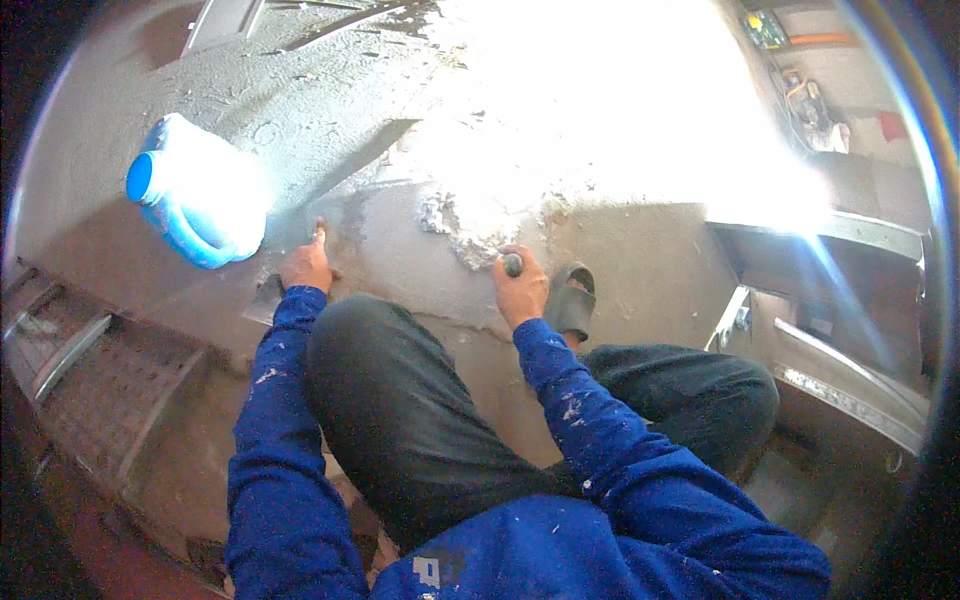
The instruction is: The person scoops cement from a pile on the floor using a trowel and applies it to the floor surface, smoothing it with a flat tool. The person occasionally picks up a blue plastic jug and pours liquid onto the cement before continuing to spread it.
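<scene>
On the right, my right hand (522,292) is closed around a dark, rounded tool handle (512,264); the working end of that tool cannot be made out. Just beyond it lies a lumpy, whitish-grey wet mix (475,235), spread on a damp grey patch of floor (385,245). My left hand (308,266) is low over the floor, with one finger stretched forward and the thumb out to the side. Beside its wrist lies a flat grey plate (263,300), partly covered by the sleeve; whether the hand touches it is unclear.
A blue-capped plastic jug (205,200) stands beyond my left hand. Metal steps or a ladder (75,355) lie at the left edge, metal framing (850,380) at the right. My sandalled foot (573,300) is beside my right hand. Strong glare washes out the far floor.
</scene>
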A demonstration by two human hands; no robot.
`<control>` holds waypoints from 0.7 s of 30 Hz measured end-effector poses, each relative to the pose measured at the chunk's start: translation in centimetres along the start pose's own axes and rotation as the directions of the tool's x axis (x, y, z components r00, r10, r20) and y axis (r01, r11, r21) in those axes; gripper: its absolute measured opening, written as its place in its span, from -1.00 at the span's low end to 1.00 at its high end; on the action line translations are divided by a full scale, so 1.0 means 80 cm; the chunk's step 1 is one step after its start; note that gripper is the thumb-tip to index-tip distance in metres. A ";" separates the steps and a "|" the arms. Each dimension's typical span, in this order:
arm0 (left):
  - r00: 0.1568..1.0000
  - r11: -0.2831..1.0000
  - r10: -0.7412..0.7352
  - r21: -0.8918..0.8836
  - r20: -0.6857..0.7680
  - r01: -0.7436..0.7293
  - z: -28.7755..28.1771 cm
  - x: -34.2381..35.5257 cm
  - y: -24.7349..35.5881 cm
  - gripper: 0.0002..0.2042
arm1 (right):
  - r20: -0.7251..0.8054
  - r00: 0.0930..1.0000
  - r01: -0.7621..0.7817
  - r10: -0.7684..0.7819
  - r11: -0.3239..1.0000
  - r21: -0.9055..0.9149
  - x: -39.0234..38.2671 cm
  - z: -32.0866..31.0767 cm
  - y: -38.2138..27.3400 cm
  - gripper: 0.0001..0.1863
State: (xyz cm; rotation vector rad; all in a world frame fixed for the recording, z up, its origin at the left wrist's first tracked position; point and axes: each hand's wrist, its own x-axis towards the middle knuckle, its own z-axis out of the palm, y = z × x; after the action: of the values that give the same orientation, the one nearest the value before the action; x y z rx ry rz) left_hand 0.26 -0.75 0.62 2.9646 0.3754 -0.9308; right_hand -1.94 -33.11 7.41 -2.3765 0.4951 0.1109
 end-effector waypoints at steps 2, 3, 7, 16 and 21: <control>1.000 1.000 0.002 -0.013 0.025 -0.002 -0.002 -0.001 0.000 -0.04 | -0.034 0.999 0.023 -0.023 0.999 -0.025 0.004 0.022 -0.025 -0.67; 1.000 1.000 -0.004 -0.022 0.030 0.005 -0.003 -0.002 0.001 -0.04 | -0.054 0.997 0.045 -0.047 0.999 -0.029 0.009 0.032 -0.037 -0.66; 1.000 1.000 -0.004 0.001 0.021 0.004 -0.006 -0.005 0.002 -0.04 | -0.041 0.999 -0.024 0.024 1.000 -0.012 0.040 0.061 -0.079 -0.67; 0.999 1.000 0.001 -0.031 0.033 0.000 -0.007 -0.009 -0.002 -0.04 | 0.534 0.675 0.636 -0.509 0.768 -0.071 0.069 0.001 -0.088 -0.70; 1.000 0.996 -0.009 -0.089 -0.004 0.009 0.001 -0.006 -0.002 -0.03 | 0.647 0.452 0.883 -0.614 0.410 -0.228 0.012 0.011 -0.047 -0.76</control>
State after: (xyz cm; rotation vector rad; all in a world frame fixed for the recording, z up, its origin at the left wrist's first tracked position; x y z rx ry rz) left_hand -0.19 -0.74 0.86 2.8871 0.4197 -0.8842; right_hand 0.41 -30.23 8.87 -2.7189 -1.0954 0.4350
